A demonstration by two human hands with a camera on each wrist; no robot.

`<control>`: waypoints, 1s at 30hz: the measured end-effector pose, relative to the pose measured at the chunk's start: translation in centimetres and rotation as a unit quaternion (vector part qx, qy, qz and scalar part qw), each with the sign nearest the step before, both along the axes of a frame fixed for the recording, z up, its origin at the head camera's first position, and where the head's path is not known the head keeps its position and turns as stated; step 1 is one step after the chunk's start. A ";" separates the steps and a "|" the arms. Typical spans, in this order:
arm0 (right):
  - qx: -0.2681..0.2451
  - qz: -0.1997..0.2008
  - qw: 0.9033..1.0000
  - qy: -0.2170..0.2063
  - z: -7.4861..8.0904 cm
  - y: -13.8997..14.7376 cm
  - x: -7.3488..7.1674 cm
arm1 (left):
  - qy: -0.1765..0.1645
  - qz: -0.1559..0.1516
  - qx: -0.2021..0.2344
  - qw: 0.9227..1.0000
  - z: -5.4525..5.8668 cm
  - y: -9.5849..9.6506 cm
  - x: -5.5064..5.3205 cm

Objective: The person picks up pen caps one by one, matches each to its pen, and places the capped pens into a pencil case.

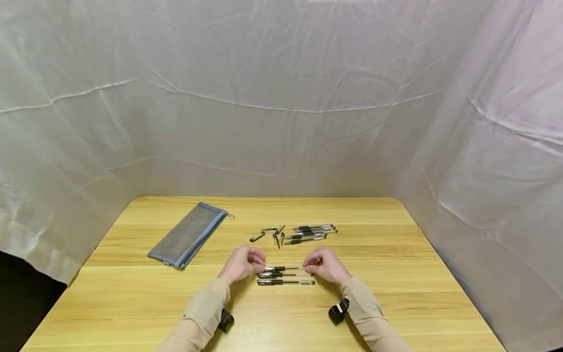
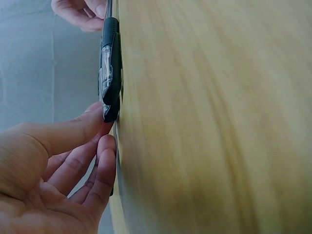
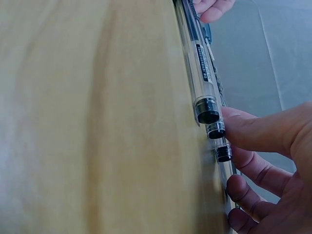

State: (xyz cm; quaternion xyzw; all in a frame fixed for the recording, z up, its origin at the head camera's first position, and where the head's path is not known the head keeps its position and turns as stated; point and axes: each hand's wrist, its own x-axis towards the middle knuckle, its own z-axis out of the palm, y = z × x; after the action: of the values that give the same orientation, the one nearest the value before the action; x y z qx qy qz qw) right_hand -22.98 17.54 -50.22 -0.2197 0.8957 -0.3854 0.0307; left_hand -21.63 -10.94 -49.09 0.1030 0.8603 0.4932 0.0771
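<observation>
Three clear-barrelled black gel pens lie side by side, all with their caps to the left. My left hand point(image 1: 243, 264) pinches the capped end of the farthest pen point(image 1: 281, 268) between thumb and fingers. At that same pen's other end, my right hand point(image 1: 326, 265) holds on with thumb and fingertips. Just nearer lie the middle pen point(image 1: 281, 275) and the front pen point(image 1: 286, 282). In the left wrist view, the left hand point(image 2: 73, 161) has its thumb at the caps' tips. The right wrist view shows the black end plugs point(image 3: 207, 111) beside the right hand point(image 3: 273, 161).
Beyond my hands, several uncapped pens point(image 1: 308, 237) lie in a loose group at the right. Left of them are several loose pen caps point(image 1: 257, 237). A grey mesh pouch point(image 1: 186, 234) with blue edging and a zip rests on the wooden table point(image 1: 132, 303) at the left.
</observation>
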 end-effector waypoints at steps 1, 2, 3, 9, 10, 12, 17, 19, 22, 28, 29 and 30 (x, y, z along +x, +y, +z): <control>0.000 0.001 1.000 0.000 0.0 0.0 0.0 | 0.000 0.000 -0.001 1.000 0.0 0.0 0.0; 0.000 0.000 1.000 -0.001 0.0 0.0 0.0 | 0.000 -0.001 0.000 1.000 0.0 0.0 0.0; 0.000 -0.002 1.000 -0.003 0.0 0.0 0.0 | 0.001 -0.001 0.001 1.000 -0.1 -0.1 0.0; -0.021 -0.029 0.998 -0.044 0.1 0.5 -0.4 | 0.004 -0.001 0.013 1.000 -0.3 -0.4 0.0; -0.027 -0.037 0.998 -0.049 0.2 0.7 -0.6 | 0.003 0.002 0.015 1.000 -0.3 -0.4 0.0; -0.039 -0.059 0.996 -0.054 0.3 0.9 -1.1 | 0.003 0.008 0.018 1.000 -0.1 -0.4 0.1; -0.044 -0.109 0.993 -0.016 0.6 1.0 -3.0 | 0.012 0.015 0.019 1.000 0.1 -0.6 0.2; -0.039 -0.122 0.992 -0.004 0.7 0.8 -3.7 | 0.013 0.015 0.019 1.000 0.1 -0.6 0.3; -0.034 -0.138 0.990 -0.004 0.8 0.6 -4.4 | 0.008 0.017 0.023 1.000 0.2 -0.6 0.3; -0.011 -0.148 0.989 0.006 0.7 0.3 -5.1 | 0.011 0.012 0.022 1.000 0.1 -0.7 0.4; -0.006 -0.147 0.989 0.011 0.7 0.3 -5.2 | 0.010 0.012 0.021 1.000 0.1 -0.7 0.3; -0.002 -0.147 0.989 0.018 0.6 0.3 -5.3 | 0.009 0.012 0.021 1.000 0.1 -0.8 0.4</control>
State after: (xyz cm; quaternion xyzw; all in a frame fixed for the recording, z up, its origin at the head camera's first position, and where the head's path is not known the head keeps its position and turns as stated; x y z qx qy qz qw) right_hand -28.24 17.86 -49.63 -0.0925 0.9180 -0.3834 -0.0423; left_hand -21.28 -11.70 -49.02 0.0990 0.8518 0.5107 0.0613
